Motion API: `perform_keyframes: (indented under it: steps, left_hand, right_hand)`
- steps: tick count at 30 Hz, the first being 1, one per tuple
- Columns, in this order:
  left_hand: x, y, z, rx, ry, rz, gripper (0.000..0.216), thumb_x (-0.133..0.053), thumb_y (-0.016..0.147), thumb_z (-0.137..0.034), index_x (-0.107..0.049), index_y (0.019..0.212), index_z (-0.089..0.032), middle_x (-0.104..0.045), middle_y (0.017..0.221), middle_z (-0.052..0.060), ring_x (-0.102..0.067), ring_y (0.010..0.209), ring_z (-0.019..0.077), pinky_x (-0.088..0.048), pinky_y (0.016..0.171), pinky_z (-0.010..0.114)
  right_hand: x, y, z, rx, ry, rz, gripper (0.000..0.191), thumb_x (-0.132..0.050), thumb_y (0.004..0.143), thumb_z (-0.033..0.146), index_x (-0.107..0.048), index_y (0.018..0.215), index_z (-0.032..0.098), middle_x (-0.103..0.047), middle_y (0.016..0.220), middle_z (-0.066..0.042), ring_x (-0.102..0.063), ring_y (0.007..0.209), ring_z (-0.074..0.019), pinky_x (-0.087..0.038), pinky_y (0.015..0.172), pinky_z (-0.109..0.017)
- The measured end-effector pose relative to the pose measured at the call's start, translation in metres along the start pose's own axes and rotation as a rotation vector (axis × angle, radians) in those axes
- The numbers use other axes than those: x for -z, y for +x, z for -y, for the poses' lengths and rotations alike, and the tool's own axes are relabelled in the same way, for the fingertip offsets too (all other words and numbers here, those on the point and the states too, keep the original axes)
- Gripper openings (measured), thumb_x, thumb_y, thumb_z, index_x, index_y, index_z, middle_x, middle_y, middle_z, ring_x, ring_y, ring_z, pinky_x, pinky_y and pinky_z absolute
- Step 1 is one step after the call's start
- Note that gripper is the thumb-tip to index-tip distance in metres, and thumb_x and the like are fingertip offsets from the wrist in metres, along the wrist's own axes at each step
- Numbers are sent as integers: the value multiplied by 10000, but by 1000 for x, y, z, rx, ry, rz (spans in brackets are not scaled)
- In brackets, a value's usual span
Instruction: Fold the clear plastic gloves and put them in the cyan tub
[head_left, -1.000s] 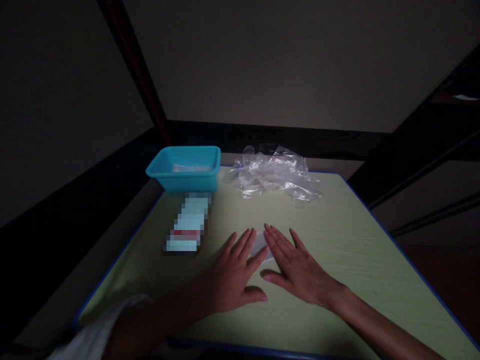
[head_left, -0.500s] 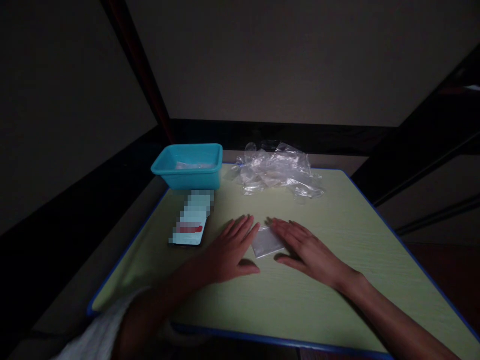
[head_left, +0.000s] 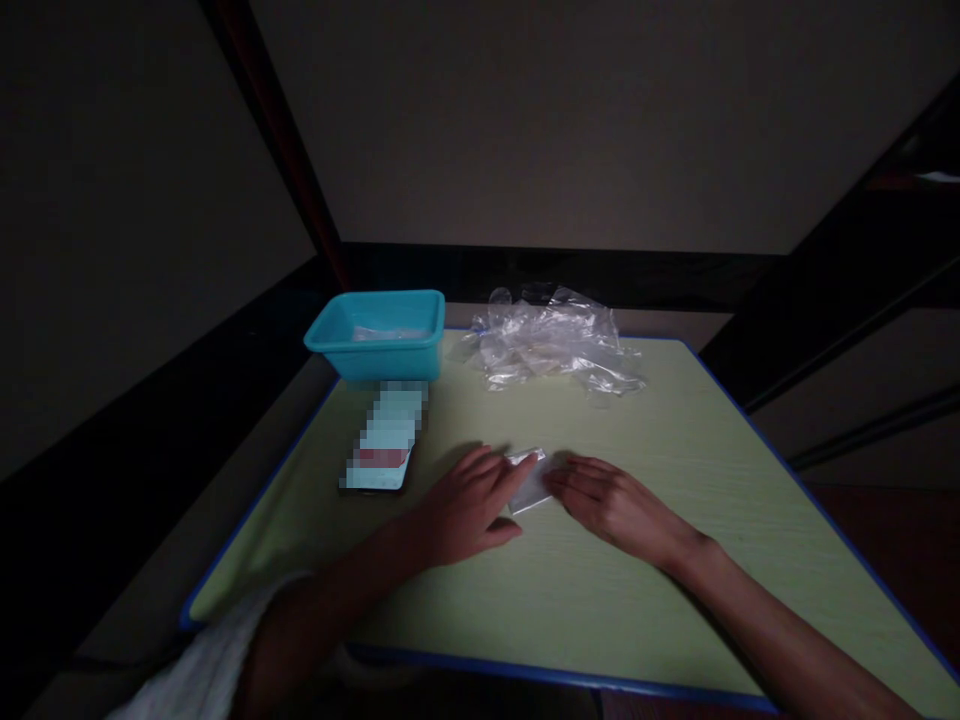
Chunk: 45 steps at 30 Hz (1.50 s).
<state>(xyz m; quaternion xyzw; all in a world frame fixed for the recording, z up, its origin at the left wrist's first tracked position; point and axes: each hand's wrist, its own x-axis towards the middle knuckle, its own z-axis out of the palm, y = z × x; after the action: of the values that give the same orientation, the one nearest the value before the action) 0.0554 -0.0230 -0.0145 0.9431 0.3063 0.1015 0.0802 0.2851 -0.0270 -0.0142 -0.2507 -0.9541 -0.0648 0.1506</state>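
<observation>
A small, flat, folded piece of clear plastic film lies on the table between my hands. My left hand rests at its left side with the fingers stretched; the index fingertip presses on its upper part and the thumb stands apart near the table. At the right edge of the film, my right hand has its fingers pressed together on it. The right thumb is tucked out of sight, and the hand hides that end of the film.
A crumpled heap of clear plastic lies at the back of the table. A turquoise basket with something whitish inside stands at the back left. In front of it lies a phone with its screen lit. Walls rise behind.
My right hand has closed its fingers and drawn in its thumb at the film's right edge. My left index finger has moved right onto the film, and less of the film shows.
</observation>
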Motion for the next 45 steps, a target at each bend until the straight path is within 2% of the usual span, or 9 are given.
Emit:
perform_keyframes:
  steps: [7, 11, 14, 17, 21, 25, 31, 38, 45]
  left_hand:
    - [-7, 2, -3, 9, 30, -69, 616, -628, 766, -327, -387, 1285, -98, -593, 1162, 127, -527, 1080, 253, -310, 1034, 410]
    - [-11, 4, -7, 28, 21, -148, 519, -624, 749, -307, -474, 1205, -109, -624, 1091, 115, -554, 1019, 252, -337, 1012, 425]
    - [-14, 6, -8, 52, -38, -237, 304, -594, 761, -222, -565, 1048, -129, -650, 992, 96, -577, 938, 235, -380, 963, 421]
    - [-14, 8, -6, 120, -237, -313, 113, -508, 789, -130, -605, 841, -153, -658, 857, 74, -586, 822, 204, -448, 820, 363]
    - [-11, 11, -5, 311, -631, -369, 112, -505, 771, -155, -580, 689, -167, -621, 720, 39, -559, 698, 173, -436, 692, 301]
    - [-11, 15, -2, 396, -808, -357, 184, -517, 758, -208, -510, 580, -162, -572, 596, 5, -537, 610, 141, -418, 590, 238]
    - [-15, 19, 4, 467, -1073, -295, 167, -518, 738, -277, -538, 636, -146, -594, 604, 15, -561, 594, 136, -419, 552, 220]
    - [-10, 21, 2, 508, -1207, -272, 209, -554, 679, -344, -497, 603, -158, -531, 576, -5, -518, 585, 131, -379, 564, 230]
    - [-8, 24, -2, 545, -1246, -238, 218, -565, 643, -364, -493, 616, -160, -527, 599, -2, -498, 593, 133, -357, 558, 231]
  right_hand:
    - [-5, 2, 1, -60, 50, -105, 298, -357, 899, 96, -652, 943, 97, -705, 920, -125, -662, 837, -214, -553, 795, -389]
    - [-6, 2, 3, -159, 185, -196, 223, -411, 874, 121, -633, 876, 128, -698, 866, -114, -652, 834, -220, -546, 767, -393]
    - [-4, 3, 5, -272, 339, -291, 161, -445, 854, 138, -603, 856, 165, -689, 817, -87, -648, 786, -203, -539, 709, -369]
    - [-1, 4, 8, -396, 523, -331, 130, -467, 847, 160, -595, 847, 185, -693, 813, -63, -653, 766, -180, -529, 687, -320]
    - [2, 5, 9, -587, 725, -347, 111, -502, 839, 219, -605, 813, 189, -699, 784, -43, -656, 722, -167, -514, 653, -270]
    - [0, 6, 9, -724, 925, -439, 73, -562, 808, 262, -559, 775, 196, -634, 678, -10, -603, 618, -141, -471, 548, -230]
    - [-8, 6, 14, -707, 1175, -441, 305, -595, 799, 244, -436, 1059, 226, -571, 684, 30, -519, 563, -104, -408, 495, -205]
    - [-9, 6, 17, -683, 1188, -422, 314, -574, 820, 250, -421, 1094, 236, -560, 721, 22, -519, 586, -105, -400, 492, -205]
    - [-11, 1, 15, -684, 920, -426, 299, -567, 815, 253, -507, 1107, 223, -550, 755, -3, -487, 536, -105, -381, 426, -202]
